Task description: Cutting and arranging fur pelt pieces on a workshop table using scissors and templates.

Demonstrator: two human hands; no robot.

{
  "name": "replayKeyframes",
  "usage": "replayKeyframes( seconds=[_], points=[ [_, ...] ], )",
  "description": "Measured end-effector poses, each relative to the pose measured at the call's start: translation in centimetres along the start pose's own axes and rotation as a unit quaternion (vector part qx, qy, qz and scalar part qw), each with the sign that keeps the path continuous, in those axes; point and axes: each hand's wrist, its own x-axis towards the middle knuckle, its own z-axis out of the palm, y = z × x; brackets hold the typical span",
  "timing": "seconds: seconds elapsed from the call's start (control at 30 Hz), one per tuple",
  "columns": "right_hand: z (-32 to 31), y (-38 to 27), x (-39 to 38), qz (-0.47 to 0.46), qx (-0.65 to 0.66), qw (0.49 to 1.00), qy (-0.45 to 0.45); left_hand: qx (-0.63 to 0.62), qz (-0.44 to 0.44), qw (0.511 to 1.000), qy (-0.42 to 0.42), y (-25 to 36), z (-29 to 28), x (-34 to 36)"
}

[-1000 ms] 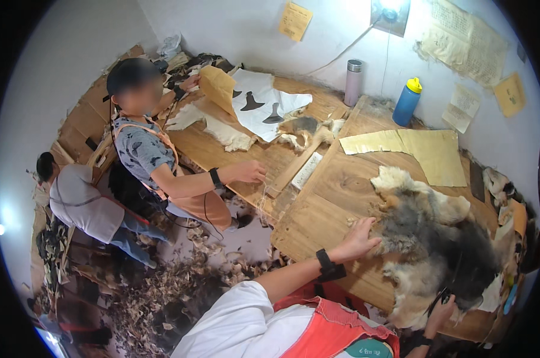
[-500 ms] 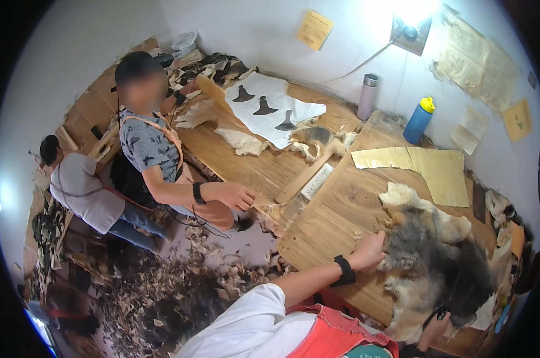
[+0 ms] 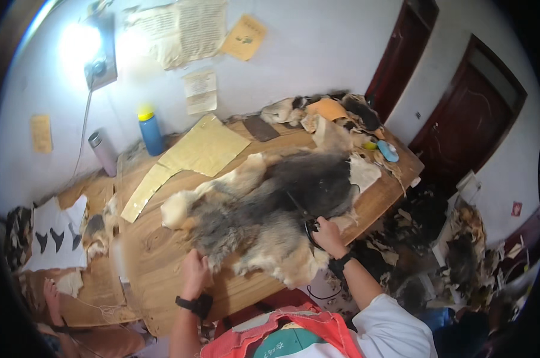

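Note:
A large fur pelt (image 3: 294, 197), dark grey in the middle with cream and tan edges, lies spread on the wooden table. My right hand (image 3: 329, 236) grips a pair of black scissors (image 3: 310, 225) over the pelt's near right part, the blades pointing away across the dark fur. At the pelt's near left edge, my left hand (image 3: 196, 273) is closed in a loose fist with its fingertips against the hair. Whether it pinches anything is hidden.
Behind the pelt lies a yellow pattern sheet (image 3: 189, 152). A blue bottle (image 3: 150, 134) and a pink flask (image 3: 102, 156) stand by the wall. Fur scraps (image 3: 347, 113) and a light-blue object (image 3: 387, 151) lie at the table's far right. A co-worker's hand (image 3: 52, 296) shows at left.
My view has swung to the right, so the two co-workers have mostly left it. The right hand and scissors now show fully. My left hand stays at the same pelt edge.

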Motion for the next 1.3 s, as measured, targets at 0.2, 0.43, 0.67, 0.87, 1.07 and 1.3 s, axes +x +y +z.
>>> replayKeyframes(
  seconds=[0.2, 0.43, 0.67, 0.87, 1.07, 1.3],
  points=[
    [-2.2, -0.1, -0.6, -0.005, -0.051, 0.998, -0.039, -0.002, 0.077, 0.994, 0.082, -0.3, -0.5, 0.3],
    [-3.7, -0.9, -1.3, -0.007, 0.068, 0.994, -0.091, 0.035, 0.047, 0.989, 0.138, -4.2, -3.2, 0.1],
    [-10.4, 13.8, 4.9, 0.12, 0.071, 0.985, 0.101, 0.138, -0.08, 0.974, 0.158, -1.4, -3.5, -0.1],
    [-16.4, 32.1, 11.6, 0.142, -0.104, 0.982, 0.07, 0.165, 0.049, 0.977, 0.124, 6.4, 0.8, 0.1],
    [-17.3, 36.7, 17.1, 0.117, -0.081, 0.99, -0.004, 0.213, -0.12, 0.965, -0.092, 9.6, 4.2, 1.6],
    [-17.7, 30.7, 20.9, 0.045, -0.22, 0.974, -0.007, 0.312, -0.127, 0.94, -0.052, 9.3, 5.5, -0.3]
  ],
)
